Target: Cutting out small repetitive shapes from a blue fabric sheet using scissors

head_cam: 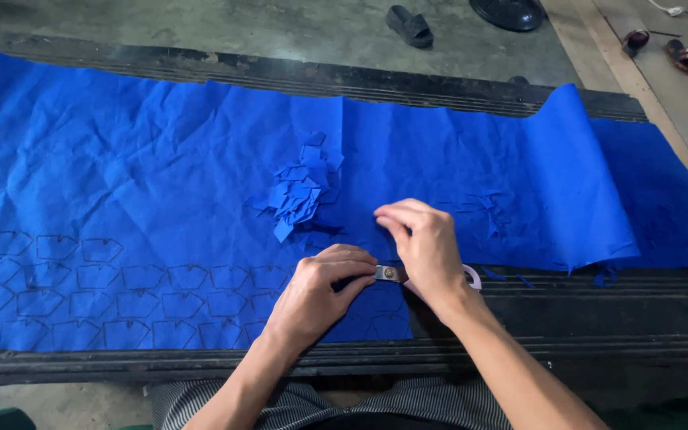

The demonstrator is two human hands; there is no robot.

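Observation:
A wide sheet of blue fabric [137, 167] lies across a dark ribbed table [599, 310], with rows of small outlined shapes drawn along its near left part. My right hand [424, 247] is closed around a pair of scissors [392, 273], whose metal pivot and pale handle loop show beneath it. My left hand [316, 291] pinches the blue fabric right beside the blades. A small heap of cut blue pieces [300, 191] sits just beyond both hands.
The fabric folds up into a ridge at the right [575, 159]. Cut slits and scraps lie near the right edge [491, 211]. On the concrete floor beyond are a dark sandal [409, 25], a round black object [510, 13] and red sandals [682, 54].

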